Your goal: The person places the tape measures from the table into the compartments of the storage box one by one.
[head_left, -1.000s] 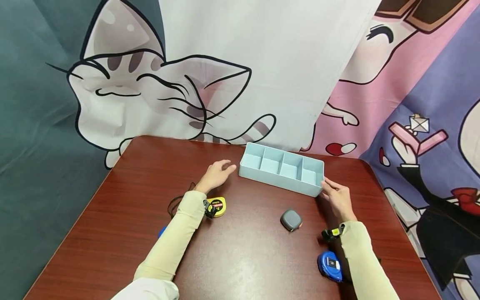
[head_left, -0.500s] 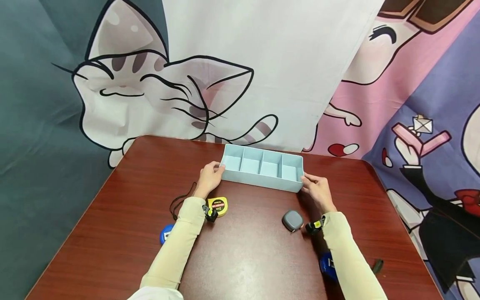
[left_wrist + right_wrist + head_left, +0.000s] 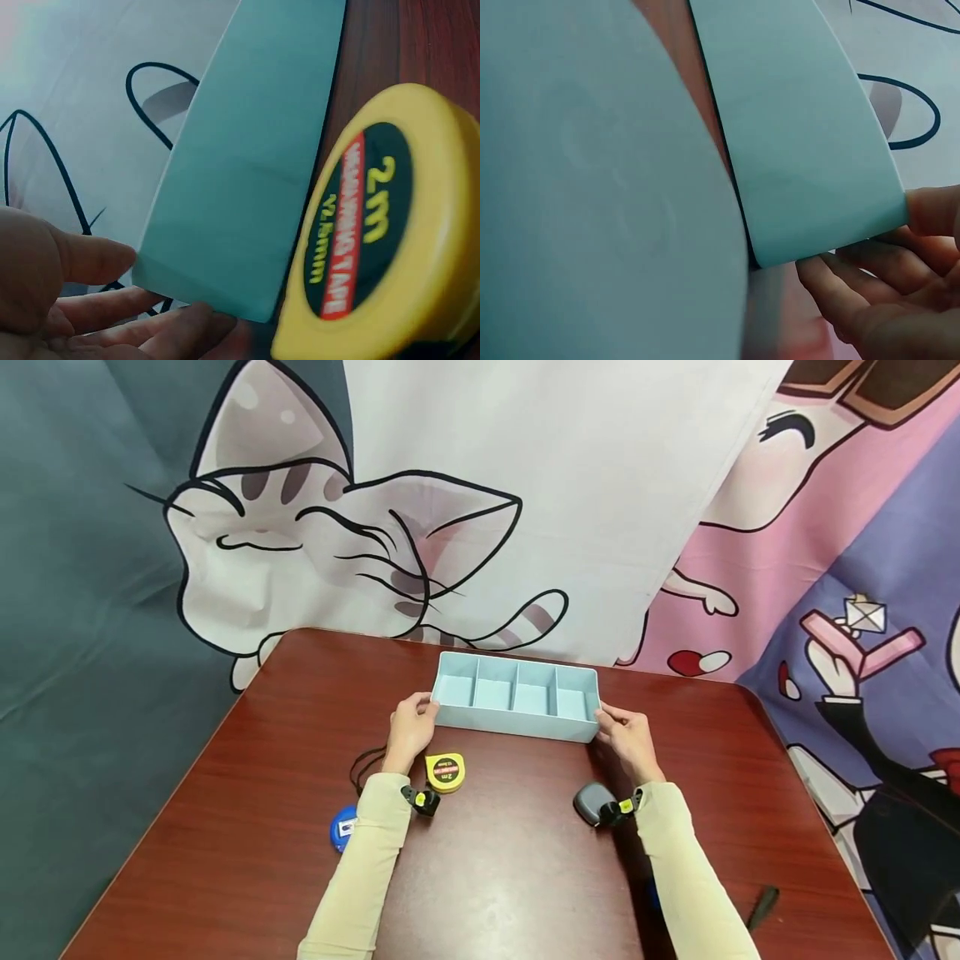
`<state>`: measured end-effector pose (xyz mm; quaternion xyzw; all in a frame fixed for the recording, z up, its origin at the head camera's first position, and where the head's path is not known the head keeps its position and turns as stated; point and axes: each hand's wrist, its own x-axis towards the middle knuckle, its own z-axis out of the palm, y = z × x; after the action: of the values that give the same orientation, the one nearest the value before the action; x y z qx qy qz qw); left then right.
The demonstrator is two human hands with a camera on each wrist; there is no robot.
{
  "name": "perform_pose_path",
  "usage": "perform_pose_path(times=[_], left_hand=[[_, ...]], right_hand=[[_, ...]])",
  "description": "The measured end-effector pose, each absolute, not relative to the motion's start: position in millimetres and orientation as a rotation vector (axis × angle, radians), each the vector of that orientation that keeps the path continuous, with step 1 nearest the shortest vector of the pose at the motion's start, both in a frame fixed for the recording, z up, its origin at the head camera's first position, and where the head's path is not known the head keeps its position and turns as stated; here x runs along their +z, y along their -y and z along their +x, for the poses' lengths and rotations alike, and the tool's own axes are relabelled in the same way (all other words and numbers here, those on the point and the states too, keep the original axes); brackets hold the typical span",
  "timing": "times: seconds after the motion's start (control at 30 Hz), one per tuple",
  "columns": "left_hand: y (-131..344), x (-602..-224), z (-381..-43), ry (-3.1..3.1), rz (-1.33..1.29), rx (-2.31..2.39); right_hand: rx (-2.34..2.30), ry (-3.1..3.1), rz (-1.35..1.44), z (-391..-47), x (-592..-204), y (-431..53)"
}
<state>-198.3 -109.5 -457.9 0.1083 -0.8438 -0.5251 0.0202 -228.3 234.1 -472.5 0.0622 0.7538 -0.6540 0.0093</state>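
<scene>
A light blue box with several compartments in a row sits near the table's far edge, its compartments bare inside. My left hand holds its left end, the thumb at the front corner and the other fingers along the end wall, as the left wrist view also shows. At the opposite end my right hand grips in the same manner, thumb by the rim and fingertips against the end wall. A yellow tape measure lies just right of my left wrist.
A grey tape measure lies by my right wrist, partly covered by the wrist camera. Beside my left forearm is a blue tape measure. Another blue one is mostly hidden under my right forearm, near a dark strap. A printed curtain hangs behind the table.
The box has slid left with my right hand at its right end. My left hand has come to its left end and now holds it. My right forearm now covers the right-hand blue tape measure.
</scene>
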Motion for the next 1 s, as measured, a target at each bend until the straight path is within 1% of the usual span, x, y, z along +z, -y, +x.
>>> perform_pose_path(times=[0.1,0.3,0.47,0.67,0.87,1.0], left_hand=[[106.4,-461.8,-198.7,2.576,0.368,-1.639],[99.5,-464.8,-198.2,2.509,0.306,-1.644],[97.8,-470.4,-193.5,2.494,0.305,-1.687],[97.2,-469.3,-196.1,2.469,0.291,-1.678],[99.7,-470.1,-198.8,2.51,0.289,-1.71],[102.0,-473.0,-199.5,2.596,0.255,-1.676]], right_hand=[[-2.07,-2.298,0.23,-227.4,-471.4,-236.5],[-2.069,-2.243,0.264,-224.4,-469.5,-241.5],[-2.093,-2.162,0.268,-218.7,-469.0,-247.2],[-1.928,-2.297,0.149,-206.5,-452.2,-251.8],[-1.782,-2.405,-0.026,-183.1,-431.3,-264.2],[-1.561,-2.52,-0.157,-166.9,-423.4,-277.0]])
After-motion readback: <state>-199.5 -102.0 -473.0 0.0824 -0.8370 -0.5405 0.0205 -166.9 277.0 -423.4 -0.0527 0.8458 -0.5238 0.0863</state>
